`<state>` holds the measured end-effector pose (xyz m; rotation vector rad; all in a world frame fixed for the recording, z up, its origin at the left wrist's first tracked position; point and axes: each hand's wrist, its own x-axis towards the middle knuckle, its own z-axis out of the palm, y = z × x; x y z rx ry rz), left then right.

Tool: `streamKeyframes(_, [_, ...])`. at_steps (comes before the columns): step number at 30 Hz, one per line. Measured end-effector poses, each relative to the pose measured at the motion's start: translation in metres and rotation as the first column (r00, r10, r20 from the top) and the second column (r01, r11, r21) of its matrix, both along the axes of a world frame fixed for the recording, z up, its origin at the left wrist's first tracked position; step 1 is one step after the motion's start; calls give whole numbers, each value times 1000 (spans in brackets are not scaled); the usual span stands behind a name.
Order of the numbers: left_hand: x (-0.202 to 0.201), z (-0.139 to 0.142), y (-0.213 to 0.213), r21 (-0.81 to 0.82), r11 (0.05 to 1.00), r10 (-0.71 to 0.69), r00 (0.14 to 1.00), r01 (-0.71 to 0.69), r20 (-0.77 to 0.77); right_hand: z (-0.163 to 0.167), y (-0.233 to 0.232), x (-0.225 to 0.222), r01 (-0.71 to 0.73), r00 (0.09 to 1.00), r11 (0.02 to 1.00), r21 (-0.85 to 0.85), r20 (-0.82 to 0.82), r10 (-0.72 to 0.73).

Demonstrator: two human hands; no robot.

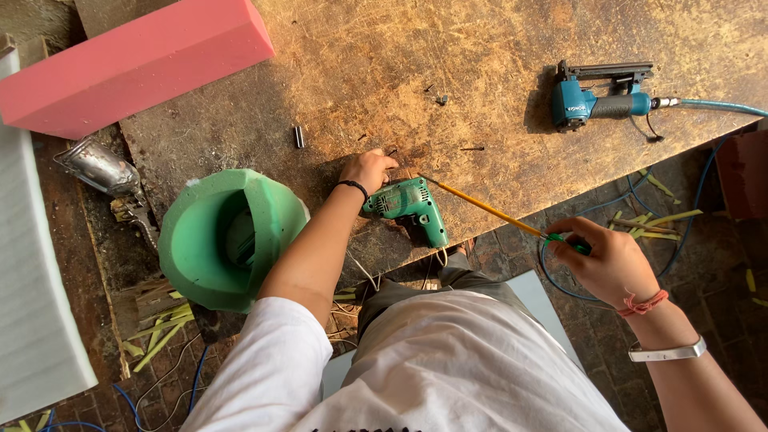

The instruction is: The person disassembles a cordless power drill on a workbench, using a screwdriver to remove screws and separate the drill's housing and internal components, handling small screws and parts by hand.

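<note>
My left hand (370,169) rests on the worn wooden worktable (480,48), fingers curled against the back of a green electric drill (406,204) that lies on its side near the table's front edge. My right hand (612,261) is off the table edge, gripping the green handle of a long yellow-shafted screwdriver (484,206). The shaft points up-left and its tip reaches the drill's nose. A black band is on my left wrist; a red cord and a silver bracelet are on my right.
A blue pneumatic nailer (596,100) with a blue hose (720,106) lies at the table's back right. A pink foam block (136,60) sits at back left, a green foam shape (224,236) at the left edge. Small metal bits (298,136) dot the table. Bamboo scraps litter the brick floor.
</note>
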<state>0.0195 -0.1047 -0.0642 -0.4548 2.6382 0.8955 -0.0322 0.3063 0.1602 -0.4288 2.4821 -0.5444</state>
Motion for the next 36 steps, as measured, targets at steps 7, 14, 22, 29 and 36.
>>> streamKeyframes(7, [-6,-16,-15,-283,798,-569,820,532,-64,-11,-3,57,187,980,981,-48,73,-183])
streamKeyframes(14, [-1,-11,-12,66,981,192,923,-180,-334,-5,-25,110,223,975,974,-34,28,-223])
streamKeyframes(22, [88,-12,28,814,256,731,655,-521,189,-9,-58,137,168,985,977,-128,-22,-172])
streamKeyframes(29, [135,-24,30,840,-384,576,612,-383,542,-5,-69,162,149,987,985,-85,-44,-153])
streamKeyframes(36, [144,-44,40,787,-474,546,569,-394,614,2,-67,190,165,982,986,-39,-83,-167])
